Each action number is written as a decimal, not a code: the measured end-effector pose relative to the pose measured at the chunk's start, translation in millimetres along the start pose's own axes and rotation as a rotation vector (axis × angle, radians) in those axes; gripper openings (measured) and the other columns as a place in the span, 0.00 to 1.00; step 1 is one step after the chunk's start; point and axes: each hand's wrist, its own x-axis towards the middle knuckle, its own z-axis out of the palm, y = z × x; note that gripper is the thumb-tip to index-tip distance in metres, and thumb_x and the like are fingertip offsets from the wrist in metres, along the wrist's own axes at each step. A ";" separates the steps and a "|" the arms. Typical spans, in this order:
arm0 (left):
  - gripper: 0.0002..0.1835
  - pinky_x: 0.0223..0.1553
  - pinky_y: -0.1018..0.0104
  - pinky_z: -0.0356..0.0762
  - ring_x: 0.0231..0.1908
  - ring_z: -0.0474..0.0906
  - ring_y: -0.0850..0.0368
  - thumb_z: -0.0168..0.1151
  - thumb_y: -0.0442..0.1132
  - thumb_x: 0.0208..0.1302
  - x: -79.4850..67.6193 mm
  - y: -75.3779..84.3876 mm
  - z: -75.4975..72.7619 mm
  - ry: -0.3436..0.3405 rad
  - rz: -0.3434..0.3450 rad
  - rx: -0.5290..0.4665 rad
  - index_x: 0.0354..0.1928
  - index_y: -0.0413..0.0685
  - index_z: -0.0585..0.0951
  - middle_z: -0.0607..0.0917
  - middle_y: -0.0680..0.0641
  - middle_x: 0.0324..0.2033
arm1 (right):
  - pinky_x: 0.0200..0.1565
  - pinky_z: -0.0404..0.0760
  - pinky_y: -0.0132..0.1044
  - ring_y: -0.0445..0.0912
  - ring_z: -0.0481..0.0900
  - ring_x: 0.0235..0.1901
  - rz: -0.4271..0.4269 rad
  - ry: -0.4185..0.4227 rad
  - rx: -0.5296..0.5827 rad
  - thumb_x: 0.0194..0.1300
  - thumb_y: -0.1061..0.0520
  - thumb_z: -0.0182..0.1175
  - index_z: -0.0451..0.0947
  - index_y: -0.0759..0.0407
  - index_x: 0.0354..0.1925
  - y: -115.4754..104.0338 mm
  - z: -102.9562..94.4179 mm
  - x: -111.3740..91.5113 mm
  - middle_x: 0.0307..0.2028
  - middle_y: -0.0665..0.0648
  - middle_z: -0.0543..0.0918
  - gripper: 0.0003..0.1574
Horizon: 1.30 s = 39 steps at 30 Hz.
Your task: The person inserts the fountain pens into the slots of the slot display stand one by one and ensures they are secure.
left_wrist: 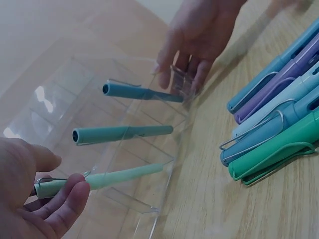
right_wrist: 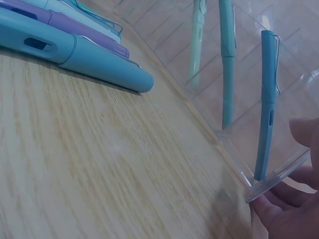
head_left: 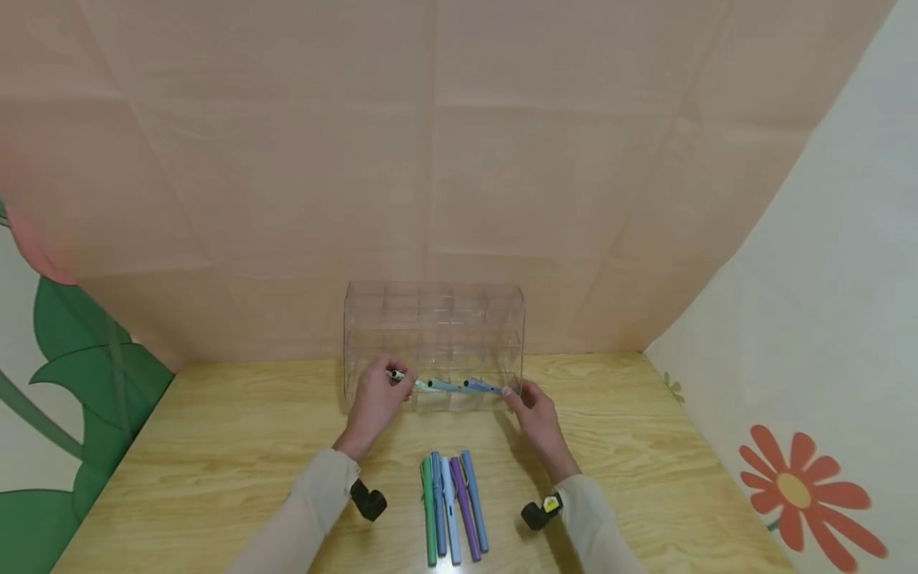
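Note:
A clear plastic organizer (head_left: 434, 319) with several compartments stands at the back of the table. My left hand (head_left: 376, 395) is at its left front, fingers curled round the capped end of a light green pen (left_wrist: 119, 178) whose other end lies inside a lower compartment. To the right, a teal pen (left_wrist: 124, 133) and a blue pen (left_wrist: 132, 91) each rest in the bottom row, caps outward. My right hand (head_left: 536, 418) grips the organizer's lower right front corner, thumb on one side of the clear wall and fingers on the other.
Several capped pens lie side by side nearer me: a green pen (head_left: 430, 514), a light blue pen (head_left: 451, 514), a purple pen (head_left: 467, 514) and two blue ones. Behind the organizer hangs a pinkish-tan cloth (head_left: 287, 199). A wall with a painted red flower (head_left: 794, 489) borders the right side.

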 end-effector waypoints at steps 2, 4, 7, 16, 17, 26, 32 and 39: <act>0.09 0.31 0.68 0.82 0.32 0.85 0.57 0.67 0.37 0.74 -0.5 0.2 0.5 -0.011 0.000 0.019 0.48 0.40 0.80 0.87 0.40 0.42 | 0.64 0.83 0.51 0.60 0.82 0.65 -0.002 0.007 -0.003 0.81 0.47 0.60 0.72 0.65 0.72 -0.8 0.3 0.1 0.66 0.69 0.82 0.33; 0.10 0.33 0.68 0.83 0.35 0.86 0.55 0.67 0.36 0.73 -1.5 0.5 0.3 -0.016 0.003 0.032 0.50 0.40 0.80 0.85 0.39 0.46 | 0.63 0.83 0.50 0.61 0.82 0.64 -0.008 0.014 -0.004 0.81 0.48 0.60 0.72 0.66 0.71 -1.5 0.6 0.2 0.65 0.70 0.82 0.32; 0.10 0.35 0.68 0.84 0.38 0.86 0.53 0.66 0.33 0.71 -3.3 0.4 -0.3 -0.028 0.014 0.046 0.51 0.39 0.80 0.84 0.38 0.48 | 0.64 0.83 0.52 0.62 0.81 0.66 -0.008 0.015 -0.004 0.81 0.49 0.60 0.72 0.66 0.71 -2.4 0.9 0.3 0.66 0.70 0.82 0.32; 0.09 0.34 0.70 0.81 0.34 0.83 0.57 0.66 0.32 0.73 -6.1 -4.4 -4.3 -0.052 -0.011 0.024 0.51 0.43 0.80 0.86 0.43 0.42 | 0.64 0.83 0.51 0.62 0.80 0.67 -0.006 0.013 -0.006 0.81 0.48 0.59 0.70 0.67 0.73 -5.0 1.3 -0.9 0.67 0.71 0.81 0.33; 0.08 0.33 0.70 0.80 0.34 0.82 0.58 0.66 0.33 0.74 -5.6 -5.3 -4.5 -0.053 -0.017 0.029 0.51 0.44 0.80 0.87 0.44 0.42 | 0.63 0.84 0.50 0.62 0.80 0.66 -0.007 0.015 -0.005 0.81 0.48 0.59 0.70 0.67 0.73 -5.5 1.6 -1.0 0.66 0.71 0.81 0.33; 0.12 0.33 0.69 0.79 0.34 0.81 0.57 0.70 0.32 0.70 -4.5 -12.4 -8.4 -0.061 -0.046 0.078 0.53 0.46 0.81 0.86 0.45 0.46 | 0.60 0.84 0.46 0.61 0.81 0.65 -0.010 0.013 -0.005 0.81 0.48 0.59 0.72 0.67 0.71 -7.2 5.9 -0.3 0.65 0.71 0.82 0.32; 0.15 0.33 0.68 0.81 0.36 0.84 0.57 0.70 0.34 0.70 -10.2 -17.8 -13.7 -0.080 -0.041 0.052 0.56 0.45 0.80 0.84 0.42 0.53 | 0.64 0.83 0.52 0.63 0.80 0.67 0.001 0.001 -0.009 0.81 0.48 0.59 0.71 0.66 0.72 -5.6 6.8 0.7 0.67 0.71 0.80 0.33; 0.19 0.37 0.66 0.85 0.41 0.87 0.56 0.69 0.36 0.72 -24.1 -17.3 -27.1 -0.091 -0.067 0.006 0.61 0.45 0.76 0.81 0.41 0.57 | 0.65 0.82 0.53 0.62 0.81 0.65 -0.002 0.004 -0.017 0.81 0.47 0.59 0.70 0.67 0.73 -5.0 5.9 1.7 0.67 0.71 0.80 0.34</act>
